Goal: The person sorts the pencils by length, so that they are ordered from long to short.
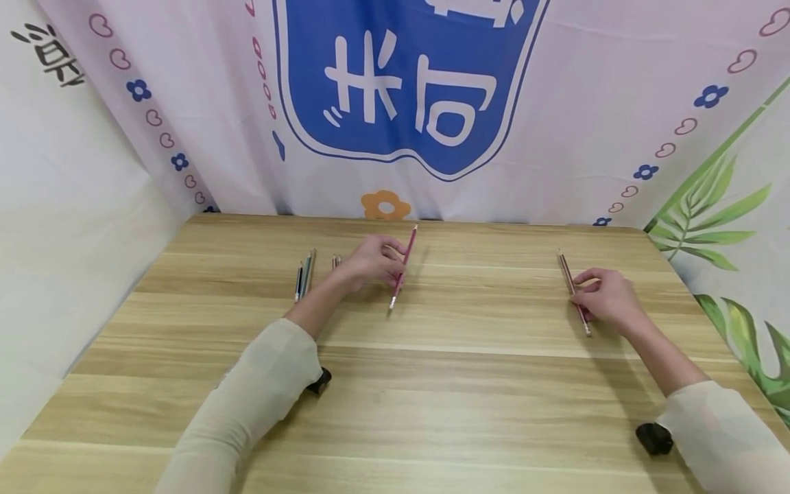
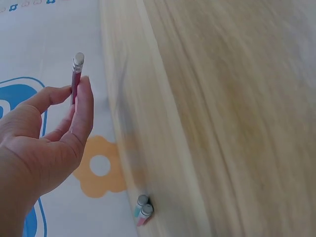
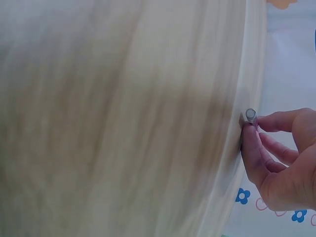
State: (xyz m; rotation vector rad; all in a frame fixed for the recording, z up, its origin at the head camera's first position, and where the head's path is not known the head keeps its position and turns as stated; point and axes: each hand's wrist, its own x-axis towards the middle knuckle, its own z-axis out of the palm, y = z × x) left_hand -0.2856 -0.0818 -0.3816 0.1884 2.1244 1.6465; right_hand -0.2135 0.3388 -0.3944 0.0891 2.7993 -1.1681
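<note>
Between its thumb and fingers, my left hand (image 1: pixel 375 262) pinches a magenta pencil (image 1: pixel 410 245), raised above the wooden table with its eraser end toward me. The white eraser end also shows in the left wrist view. On the right, my right hand (image 1: pixel 607 296) pinches a dark reddish pencil (image 1: pixel 564 267) low over the table; whether it touches the wood I cannot tell. Several pencils (image 1: pixel 305 276) lie side by side left of my left hand. Two more pencils (image 1: pixel 336 261) lie partly hidden behind that hand; their eraser ends show low in the left wrist view.
The wood-grain table (image 1: pixel 469 405) stretches between and in front of both arms. A printed cloth (image 1: pixel 216 103) with a blue emblem hangs along its back edge. Leaf-patterned cloth (image 1: pixel 728 233) borders the right side, and a white cloth (image 1: pixel 74 206) the left.
</note>
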